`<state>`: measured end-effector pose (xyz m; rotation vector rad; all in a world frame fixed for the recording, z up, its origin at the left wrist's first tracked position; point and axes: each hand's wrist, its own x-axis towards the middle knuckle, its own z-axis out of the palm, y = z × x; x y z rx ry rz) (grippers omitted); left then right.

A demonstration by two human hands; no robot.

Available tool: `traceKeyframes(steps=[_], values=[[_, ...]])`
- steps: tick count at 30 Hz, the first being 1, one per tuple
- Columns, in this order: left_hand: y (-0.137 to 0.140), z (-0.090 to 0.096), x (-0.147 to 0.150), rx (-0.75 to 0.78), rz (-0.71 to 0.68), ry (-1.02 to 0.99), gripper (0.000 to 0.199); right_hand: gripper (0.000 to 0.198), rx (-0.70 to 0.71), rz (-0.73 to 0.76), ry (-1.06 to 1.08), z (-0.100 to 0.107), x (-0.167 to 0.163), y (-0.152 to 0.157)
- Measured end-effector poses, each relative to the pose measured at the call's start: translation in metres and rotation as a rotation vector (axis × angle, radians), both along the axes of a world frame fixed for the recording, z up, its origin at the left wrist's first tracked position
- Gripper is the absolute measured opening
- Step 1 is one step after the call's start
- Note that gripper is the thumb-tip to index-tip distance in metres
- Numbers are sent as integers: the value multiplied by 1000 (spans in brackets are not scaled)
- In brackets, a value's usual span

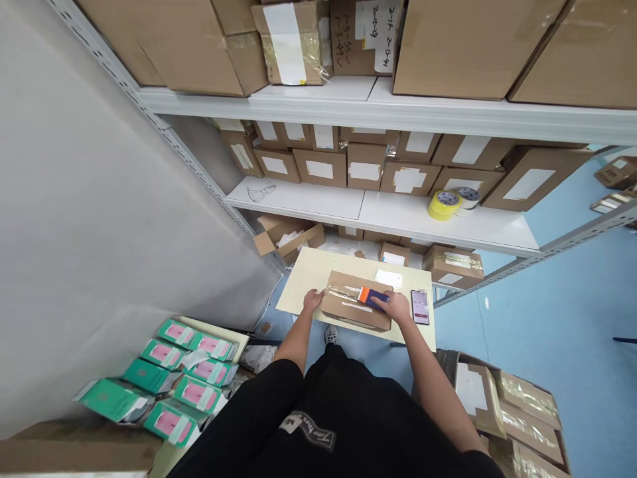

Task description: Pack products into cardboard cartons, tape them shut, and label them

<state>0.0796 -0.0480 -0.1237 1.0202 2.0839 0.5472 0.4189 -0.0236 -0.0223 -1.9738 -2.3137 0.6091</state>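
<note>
A closed cardboard box (348, 315) with clear tape along its top lies on a small cream table (308, 265). At its left end, my left hand (312, 301) grips the edge, fingers closed against the cardboard. My right hand (395, 307) is closed around a flat orange-and-navy object (372, 298) with a white end, held over the box top; its exact kind is unclear. Just behind the box lies a white paper (389, 279). A phone (420, 307) with a lit screen rests to the right of my right hand.
Shelving (318, 199) stands ahead with labelled cartons, yellow tape rolls (444, 205), a white roll (468, 198) and glasses (261, 192). An open carton (288, 237) is beneath. Green-and-pink boxes (199, 392) sit lower left. Taped cartons (527, 425) fill a container lower right.
</note>
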Motion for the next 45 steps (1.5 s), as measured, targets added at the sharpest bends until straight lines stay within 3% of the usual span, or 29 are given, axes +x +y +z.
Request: traceKeyframes(steps=[5,14,18,26,30,34,39,45], values=[[3,8,15,79,-90,18,53,55,-35,-13,-21,1,-9,2],[1,6,29,33,-188,58,68,55,-96,17,-143,19,-30,11],[4,6,28,19,-198,82,72,60,-126,-8,-178,23,1,16],[6,1,25,13,-235,95,69,57,-204,-155,-268,24,102,9],[8,-1,19,-15,-248,100,69,55,-242,-220,-300,31,114,5],[10,0,-6,-19,-263,31,66,55,-236,-221,-273,39,80,-3],[17,0,-61,-46,-268,-60,69,56,-237,-219,-189,57,16,-12],[40,27,-118,-48,-251,27,67,62,-196,-153,-53,88,-101,-14]])
